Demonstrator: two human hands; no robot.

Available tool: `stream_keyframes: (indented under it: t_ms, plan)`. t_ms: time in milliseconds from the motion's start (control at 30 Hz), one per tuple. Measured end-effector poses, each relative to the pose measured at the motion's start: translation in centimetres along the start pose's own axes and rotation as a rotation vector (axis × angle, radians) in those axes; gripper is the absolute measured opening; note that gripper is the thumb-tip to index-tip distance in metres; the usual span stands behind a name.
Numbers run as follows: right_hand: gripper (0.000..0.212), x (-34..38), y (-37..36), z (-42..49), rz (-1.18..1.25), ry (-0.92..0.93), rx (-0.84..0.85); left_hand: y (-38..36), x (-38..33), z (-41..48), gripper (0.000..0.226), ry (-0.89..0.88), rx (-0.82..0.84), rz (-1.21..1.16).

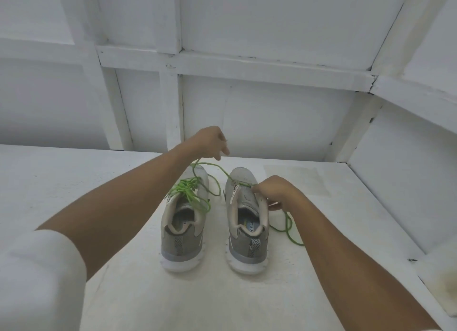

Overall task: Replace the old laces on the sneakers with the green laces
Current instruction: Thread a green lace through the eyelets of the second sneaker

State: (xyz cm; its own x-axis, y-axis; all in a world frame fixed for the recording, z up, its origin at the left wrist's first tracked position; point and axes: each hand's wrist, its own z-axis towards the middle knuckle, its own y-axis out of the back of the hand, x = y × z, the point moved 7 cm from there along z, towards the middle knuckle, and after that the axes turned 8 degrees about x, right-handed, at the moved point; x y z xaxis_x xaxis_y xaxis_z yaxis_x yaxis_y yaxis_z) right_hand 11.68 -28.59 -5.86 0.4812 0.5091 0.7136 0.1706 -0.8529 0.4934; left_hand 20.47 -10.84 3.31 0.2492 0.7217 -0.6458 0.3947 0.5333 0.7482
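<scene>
Sneakers, grey with white soles, are standing side by side on the white desk (74,182) with their heels toward us: the left sneaker (183,236) and the right sneaker (247,232), a narrow gap between them. The first green lace (188,186) is sitting bunched over the left sneaker's tongue, its loops spilling toward the gap. With our right hand (274,191) we are pinching the second green lace (215,166) at the right sneaker's upper eyelets, fingers curled tight. One end is trailing in coils on the desk under our right wrist. The other end is arcing up over the left sneaker's toe toward our left hand (210,143), which is hovering beyond the toes with fingers curled downward. Our forearm is hiding the spot where they meet, so we cannot tell whether that hand is holding it. A white sleeve (37,276) is covering our left upper arm. White wall panels (272,123) are closing in the desk at the back and right.
</scene>
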Motion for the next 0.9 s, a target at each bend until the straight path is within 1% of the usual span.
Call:
stream_keyframes:
  t_ms: [67,133,267,367,433,533,600,900]
  plan:
    - [0.015,0.5,0.0,0.2,-0.027,0.006,-0.005,-1.3,-0.7,-0.5,0.005,-0.006,0.025,-0.176]
    - [0.014,0.6,-0.1,0.3,-0.007,0.003,-0.01,-3.0,-1.0,-0.6,0.005,0.001,0.058,-0.244]
    - [0.007,-0.3,0.1,0.4,0.11,-0.02,-0.03,-6.9,-0.9,0.0,0.012,-0.015,0.09,-0.179]
    - [0.007,-1.2,0.1,0.3,0.203,-0.048,-0.027,-8.4,-0.3,0.0,0.006,0.012,0.042,-0.123]
    - [0.008,-1.6,0.1,0.3,0.242,-0.066,-0.024,-8.9,0.1,0.1,0.007,0.04,0.022,-0.135]
    - [0.006,-2.2,0.0,0.6,0.284,-0.09,-0.022,-9.7,0.2,0.1,0.014,0.067,0.052,-0.119]
    - [0.002,-2.5,-0.1,0.8,0.31,-0.097,-0.02,-10.1,0.4,0.2,0.013,0.091,0.062,-0.112]
    - [0.002,-3.6,-0.3,1.2,0.414,-0.119,-0.011,-10.9,1.2,0.6,0.015,0.158,0.037,-0.138]
